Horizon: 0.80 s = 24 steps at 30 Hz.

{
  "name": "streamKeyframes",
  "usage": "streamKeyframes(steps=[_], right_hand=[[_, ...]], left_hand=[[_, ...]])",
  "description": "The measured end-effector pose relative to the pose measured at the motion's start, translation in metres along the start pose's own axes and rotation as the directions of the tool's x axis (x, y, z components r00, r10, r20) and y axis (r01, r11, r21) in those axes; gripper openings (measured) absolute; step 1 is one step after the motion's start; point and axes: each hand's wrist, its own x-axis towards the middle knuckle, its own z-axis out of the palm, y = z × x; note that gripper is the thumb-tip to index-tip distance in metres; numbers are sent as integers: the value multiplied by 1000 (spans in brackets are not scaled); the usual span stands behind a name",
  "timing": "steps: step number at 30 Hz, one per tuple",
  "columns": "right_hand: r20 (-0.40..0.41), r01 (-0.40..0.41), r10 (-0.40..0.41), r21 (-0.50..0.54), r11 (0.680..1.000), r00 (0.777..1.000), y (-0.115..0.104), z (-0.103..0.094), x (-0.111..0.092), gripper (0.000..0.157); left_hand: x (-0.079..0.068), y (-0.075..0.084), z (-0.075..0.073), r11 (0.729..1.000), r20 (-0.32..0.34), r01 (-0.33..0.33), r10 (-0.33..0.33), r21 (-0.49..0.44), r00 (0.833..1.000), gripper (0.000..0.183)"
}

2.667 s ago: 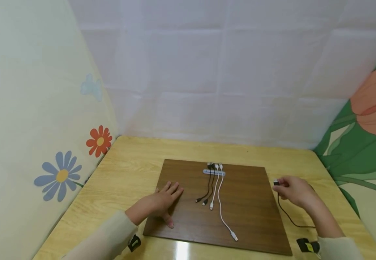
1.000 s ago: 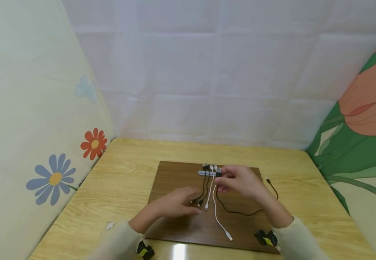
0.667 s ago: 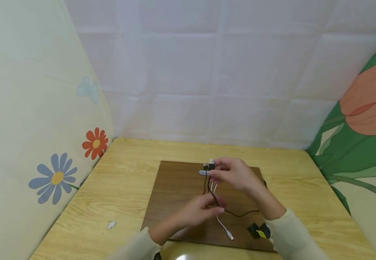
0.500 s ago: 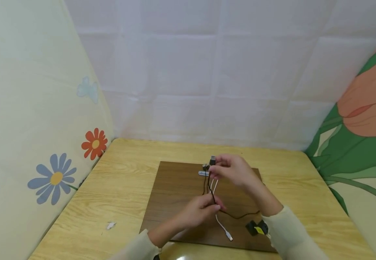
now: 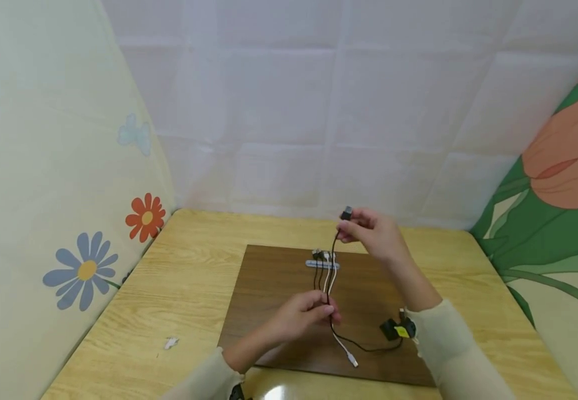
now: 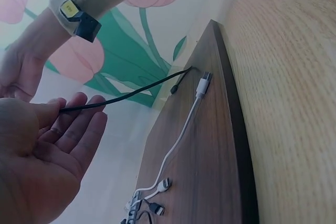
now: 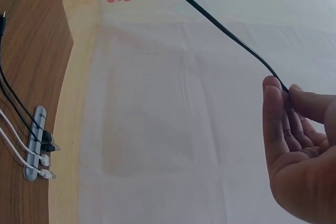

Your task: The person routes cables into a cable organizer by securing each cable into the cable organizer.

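Observation:
A black USB cable (image 5: pixel 336 236) runs between both hands above the brown board. My right hand (image 5: pixel 376 233) is raised, pinching it just below its USB plug (image 5: pixel 347 213); the right wrist view shows the thumb and fingers on the cord (image 7: pixel 231 32), the plug hidden. Lower down, my left hand (image 6: pixel 52 150) pinches the same cord between thumb and fingers. From there the cord drops onto the board and its other end (image 5: pixel 402 313) lies near the right wrist. Behind the hands, a grey cable holder (image 7: pixel 31 148) bears two black and two white cables.
The brown board (image 5: pixel 264 278) lies on a light wooden table (image 5: pixel 194 266). One white cable's free connector (image 5: pixel 352 360) reaches toward the board's front edge. A small white scrap (image 5: pixel 171 343) lies on the table at left. Fabric walls enclose the back and sides.
My right hand brought the black cable from beyond the board's right edge to the holder, then lifted its plug up and back. My left hand left the board and took hold of the cord.

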Motion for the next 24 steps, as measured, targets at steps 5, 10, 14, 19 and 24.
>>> streamKeyframes(steps=[5, 10, 14, 19, 24], right_hand=[[-32, 46, -44, 57, 997, 998, 1, -7, 8, 26], [-56, 88, -81, 130, 988, 995, -2, -16, 11, 17], [-122, 187, -159, 273, 944, 980, -16, -23, 7, 11], [-202, 324, -263, 397, 859, 944, -35, -25, -2, 8], [-208, 336, -269, 450, 827, 940, -38, -25, -7, 7]], left_hand=[[-1, 3, -6, 1000, -3, 11, -11, 20, 1000, 17], [-2, 5, -15, 999, 9, 19, -20, 39, 1000, 15], [-2, 11, -22, 993, -4, -26, 26, 119, 1000, 14], [-1, 33, -35, 973, -108, -163, 182, 164, 977, 12], [-7, 65, -62, 890, -225, -355, 422, 287, 878, 12]])
